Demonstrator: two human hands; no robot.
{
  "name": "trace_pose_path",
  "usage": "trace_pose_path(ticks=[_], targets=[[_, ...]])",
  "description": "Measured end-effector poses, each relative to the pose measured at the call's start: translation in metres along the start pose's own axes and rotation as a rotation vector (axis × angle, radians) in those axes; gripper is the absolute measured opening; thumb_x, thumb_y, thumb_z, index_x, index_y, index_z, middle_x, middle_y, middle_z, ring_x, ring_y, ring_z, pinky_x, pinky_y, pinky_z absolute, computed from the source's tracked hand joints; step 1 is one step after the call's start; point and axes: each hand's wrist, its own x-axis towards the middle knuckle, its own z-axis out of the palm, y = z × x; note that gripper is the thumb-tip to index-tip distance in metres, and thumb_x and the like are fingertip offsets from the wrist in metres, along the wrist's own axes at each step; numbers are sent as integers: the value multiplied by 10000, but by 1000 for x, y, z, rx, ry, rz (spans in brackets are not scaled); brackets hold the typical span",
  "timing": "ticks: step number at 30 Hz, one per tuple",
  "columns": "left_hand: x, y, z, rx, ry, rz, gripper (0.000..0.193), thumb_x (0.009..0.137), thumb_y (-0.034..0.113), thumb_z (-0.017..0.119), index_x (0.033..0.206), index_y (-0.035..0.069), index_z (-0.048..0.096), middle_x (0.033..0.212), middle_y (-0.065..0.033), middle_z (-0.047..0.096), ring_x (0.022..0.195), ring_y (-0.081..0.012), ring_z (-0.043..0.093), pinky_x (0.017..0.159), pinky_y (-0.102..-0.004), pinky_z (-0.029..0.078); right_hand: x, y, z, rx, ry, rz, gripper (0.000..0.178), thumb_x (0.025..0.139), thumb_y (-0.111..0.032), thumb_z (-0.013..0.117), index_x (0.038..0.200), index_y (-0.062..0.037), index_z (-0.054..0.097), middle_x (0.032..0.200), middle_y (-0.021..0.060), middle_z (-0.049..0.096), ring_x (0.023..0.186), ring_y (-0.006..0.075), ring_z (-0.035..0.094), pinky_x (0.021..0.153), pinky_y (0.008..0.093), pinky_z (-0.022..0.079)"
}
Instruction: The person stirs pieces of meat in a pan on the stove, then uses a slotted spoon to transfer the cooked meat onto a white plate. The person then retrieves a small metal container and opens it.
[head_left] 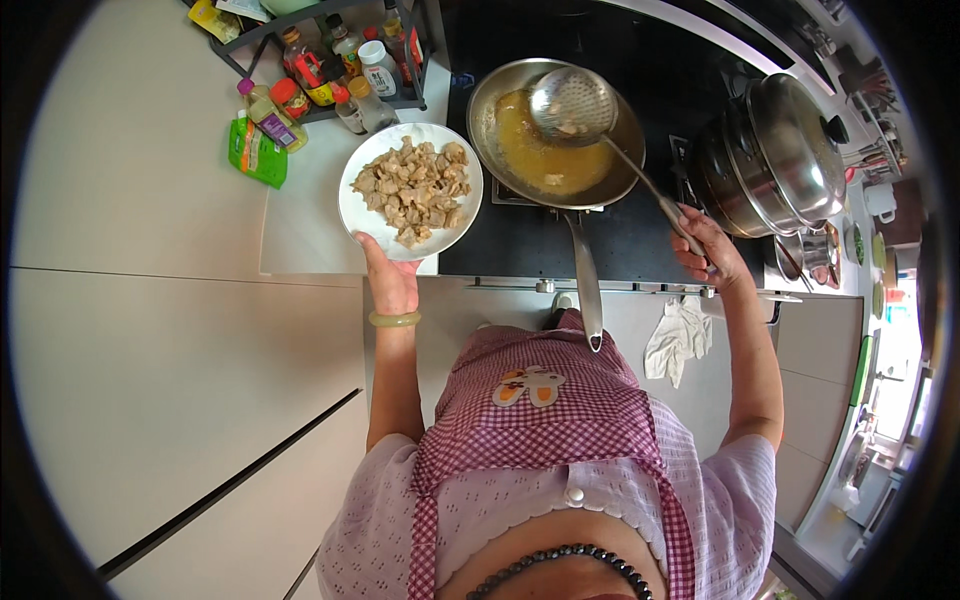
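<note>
My left hand point(390, 275) grips the near rim of a white plate point(354, 222), its thumb on top and the other fingers hidden below. Light-brown pieces of cooked meat point(415, 190) are heaped on the plate, close to the left side of the pan. My right hand point(712, 248) is wrapped round the handle of a slotted skimmer point(573, 105). The skimmer's round perforated bowl is over the frying pan point(632, 150), with a few small bits in it. Yellowish oil point(550, 165) with small scraps covers the pan's bottom. The pan's long handle point(583, 265) points toward me.
A lidded steel steamer pot point(790, 150) stands on the black stove point(500, 255) at right. Seasoning bottles point(378, 70) crowd a dark rack at the upper left, with a green pouch point(256, 150) beside them. Steel bowls point(815, 255) sit at far right. A white cloth point(680, 340) hangs below the counter edge.
</note>
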Motion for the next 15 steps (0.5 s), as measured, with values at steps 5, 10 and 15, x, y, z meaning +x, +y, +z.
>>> trace_pose_path(ticks=[5, 10, 15], targets=[[-4, -2, -5, -4, -4, -13, 739, 948, 595, 310, 1463, 85, 166, 1461, -119, 320, 1301, -289, 402, 1006, -473, 432, -15, -16, -8, -305, 206, 35, 527, 951, -222, 520, 1411, -95, 298, 695, 41, 481, 388, 72, 370, 295, 211, 289], [-7, -3, -8, -7, -10, -14, 736, 951, 589, 314, 1460, 79, 169, 1454, -122, 327, 1287, -281, 421, 1001, -454, 441, -30, -13, -16, -293, 155, 84, 482, 944, -219, 529, 1369, -86, 344, 692, 62, 486, 373, 71, 378, 274, 210, 274], [-11, -3, -9, -11, -31, -17, 725, 952, 582, 323, 1447, 70, 192, 1436, -122, 352, 1270, -269, 441, 991, -428, 454, -35, -7, 1, 0, 117, 203, 423, 946, -196, 518, 1328, -59, 399, 687, 64, 477, 360, 47, 371, 250, 166, 239]])
